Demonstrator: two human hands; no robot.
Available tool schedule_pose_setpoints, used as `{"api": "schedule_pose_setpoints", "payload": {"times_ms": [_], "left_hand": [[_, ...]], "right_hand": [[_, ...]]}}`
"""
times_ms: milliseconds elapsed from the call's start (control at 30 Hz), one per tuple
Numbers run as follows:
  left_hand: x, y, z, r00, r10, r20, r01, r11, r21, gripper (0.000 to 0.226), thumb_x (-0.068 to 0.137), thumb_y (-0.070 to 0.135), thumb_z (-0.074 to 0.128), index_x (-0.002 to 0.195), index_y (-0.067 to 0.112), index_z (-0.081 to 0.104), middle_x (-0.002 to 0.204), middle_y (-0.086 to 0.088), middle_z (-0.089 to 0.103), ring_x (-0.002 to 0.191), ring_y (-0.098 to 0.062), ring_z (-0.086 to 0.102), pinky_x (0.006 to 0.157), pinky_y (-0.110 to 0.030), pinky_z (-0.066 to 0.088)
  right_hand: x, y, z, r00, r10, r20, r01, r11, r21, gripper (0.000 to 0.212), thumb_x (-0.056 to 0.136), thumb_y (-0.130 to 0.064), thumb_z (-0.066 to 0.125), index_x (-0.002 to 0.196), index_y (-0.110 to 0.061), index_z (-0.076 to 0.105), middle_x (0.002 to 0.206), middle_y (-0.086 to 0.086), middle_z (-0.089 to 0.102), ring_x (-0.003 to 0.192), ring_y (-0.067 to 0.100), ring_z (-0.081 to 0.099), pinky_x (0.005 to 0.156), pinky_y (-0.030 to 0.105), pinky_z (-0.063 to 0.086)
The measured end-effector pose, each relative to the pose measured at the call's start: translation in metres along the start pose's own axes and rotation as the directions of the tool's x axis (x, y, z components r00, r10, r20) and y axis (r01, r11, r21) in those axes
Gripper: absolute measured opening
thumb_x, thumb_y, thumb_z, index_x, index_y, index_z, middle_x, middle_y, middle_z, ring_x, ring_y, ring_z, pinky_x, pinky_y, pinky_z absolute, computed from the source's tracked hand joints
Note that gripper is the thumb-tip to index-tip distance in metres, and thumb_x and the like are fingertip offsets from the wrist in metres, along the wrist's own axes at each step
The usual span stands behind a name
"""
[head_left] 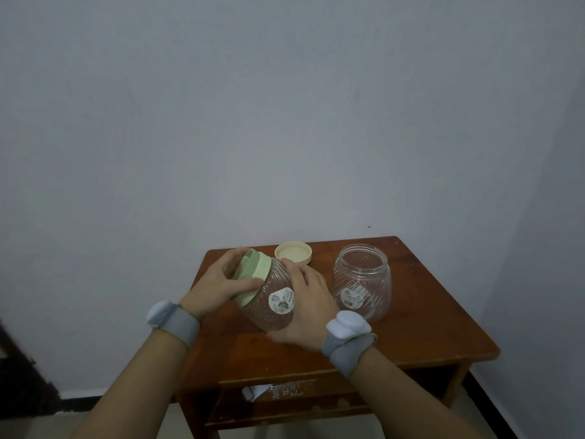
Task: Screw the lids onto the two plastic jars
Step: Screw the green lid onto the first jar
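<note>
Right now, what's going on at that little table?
A person is fitting the green lid onto a ribbed clear jar, held tilted above the wooden table. The left hand wraps the lid; the right hand steadies the jar's body. The second jar stands upright and open to the right. Its cream lid lies upside down on the table behind, untouched. Whether the green lid is fully tight cannot be told.

The table (411,331) is glossy brown wood, scuffed at its edges. On it, both jars (361,283) are clear ribbed plastic with paper stickers; the green lid (253,277) looks matt.
</note>
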State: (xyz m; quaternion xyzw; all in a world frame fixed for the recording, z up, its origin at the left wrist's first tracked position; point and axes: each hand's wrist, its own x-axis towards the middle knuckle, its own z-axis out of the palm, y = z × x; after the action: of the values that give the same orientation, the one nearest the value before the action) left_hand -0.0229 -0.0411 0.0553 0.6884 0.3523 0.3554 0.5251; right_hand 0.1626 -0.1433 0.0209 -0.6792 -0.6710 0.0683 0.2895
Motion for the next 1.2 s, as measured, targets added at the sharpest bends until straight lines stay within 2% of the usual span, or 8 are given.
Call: {"api": "schedule_pose_setpoints", "payload": {"times_ms": [233, 400, 633, 733, 833, 1000, 1100, 1200], "left_hand": [[0.009, 0.015, 0.015, 0.946, -0.287, -0.151, 0.317, 0.913, 0.256, 0.104, 0.063, 0.1, 0.051, 0.133, 0.025, 0.068, 0.138, -0.004, 0.063, 0.125, -0.026, 0.061, 0.108, -0.047, 0.047], [-0.003, 0.035, 0.014, 0.984, -0.17, -0.047, 0.176, 0.97, 0.166, 0.055, 0.059, 0.051, 0.072, 0.107, 0.024, 0.076, 0.119, -0.01, 0.073, 0.11, -0.031, 0.068, 0.092, -0.042, 0.053], [0.009, 0.028, 0.015, 0.929, -0.314, -0.196, 0.366, 0.854, 0.37, 0.125, 0.06, 0.107, 0.036, 0.141, 0.016, 0.062, 0.149, -0.01, 0.058, 0.132, -0.033, 0.056, 0.109, -0.047, 0.044], [0.003, 0.033, 0.017, 0.95, -0.273, -0.148, 0.309, 0.885, 0.35, 0.087, 0.065, 0.079, 0.062, 0.119, 0.011, 0.071, 0.127, -0.014, 0.07, 0.103, -0.028, 0.068, 0.082, -0.039, 0.056], [-0.005, 0.042, 0.011, 0.99, -0.138, -0.005, 0.133, 0.948, 0.289, 0.087, 0.044, 0.052, 0.064, 0.126, 0.022, 0.066, 0.131, -0.009, 0.066, 0.115, -0.027, 0.064, 0.101, -0.046, 0.054], [0.003, 0.028, 0.012, 0.947, -0.307, -0.095, 0.32, 0.872, 0.372, 0.109, 0.06, 0.101, 0.049, 0.134, 0.023, 0.064, 0.136, -0.005, 0.063, 0.119, -0.029, 0.063, 0.092, -0.045, 0.053], [0.005, 0.024, 0.011, 0.949, -0.29, -0.123, 0.314, 0.904, 0.29, 0.09, 0.063, 0.084, 0.063, 0.12, 0.015, 0.071, 0.118, -0.014, 0.073, 0.097, -0.026, 0.071, 0.073, -0.039, 0.061], [0.002, 0.02, -0.002, 0.991, -0.133, 0.023, 0.125, 0.971, 0.203, 0.085, 0.052, 0.053, 0.075, 0.132, 0.027, 0.063, 0.134, -0.009, 0.065, 0.12, -0.031, 0.065, 0.094, -0.05, 0.058]], "right_hand": [[0.001, -0.002, -0.002, 1.0, 0.017, 0.003, -0.017, 1.0, 0.016, 0.135, 0.058, -0.055, 0.091, 0.161, -0.035, 0.007, 0.156, 0.004, 0.03, 0.144, 0.029, 0.03, 0.117, 0.045, 0.037], [-0.001, -0.001, 0.001, 1.0, 0.004, 0.001, -0.004, 1.0, -0.006, 0.135, 0.056, -0.059, 0.089, 0.16, -0.038, 0.006, 0.155, 0.003, 0.031, 0.144, 0.029, 0.03, 0.116, 0.047, 0.04], [-0.001, -0.006, 0.001, 1.0, -0.004, -0.005, 0.004, 1.0, -0.016, 0.134, 0.058, -0.054, 0.091, 0.162, -0.034, 0.008, 0.155, 0.004, 0.03, 0.143, 0.029, 0.029, 0.117, 0.046, 0.039], [-0.001, -0.007, -0.001, 1.0, -0.014, 0.002, 0.014, 0.999, -0.029, 0.134, 0.058, -0.054, 0.092, 0.162, -0.034, 0.009, 0.154, 0.005, 0.031, 0.142, 0.03, 0.03, 0.115, 0.048, 0.04], [-0.002, -0.003, -0.003, 0.999, -0.02, 0.033, 0.021, 1.0, -0.016, 0.134, 0.059, -0.054, 0.092, 0.162, -0.034, 0.008, 0.156, 0.004, 0.03, 0.144, 0.03, 0.029, 0.117, 0.047, 0.039], [-0.003, -0.006, -0.002, 1.0, 0.014, 0.008, -0.015, 1.0, 0.025, 0.136, 0.058, -0.055, 0.092, 0.161, -0.034, 0.005, 0.156, 0.004, 0.03, 0.146, 0.028, 0.028, 0.119, 0.044, 0.036], [-0.004, -0.007, 0.001, 1.0, 0.017, -0.006, -0.016, 0.999, 0.042, 0.143, 0.059, -0.054, 0.092, 0.163, -0.029, -0.002, 0.159, 0.005, 0.028, 0.148, 0.028, 0.025, 0.123, 0.042, 0.029], [-0.006, -0.006, 0.002, 1.0, 0.009, 0.003, -0.009, 1.0, 0.022, 0.144, 0.061, -0.055, 0.092, 0.164, -0.02, -0.001, 0.163, 0.005, 0.026, 0.152, 0.027, 0.022, 0.127, 0.041, 0.024]]}}
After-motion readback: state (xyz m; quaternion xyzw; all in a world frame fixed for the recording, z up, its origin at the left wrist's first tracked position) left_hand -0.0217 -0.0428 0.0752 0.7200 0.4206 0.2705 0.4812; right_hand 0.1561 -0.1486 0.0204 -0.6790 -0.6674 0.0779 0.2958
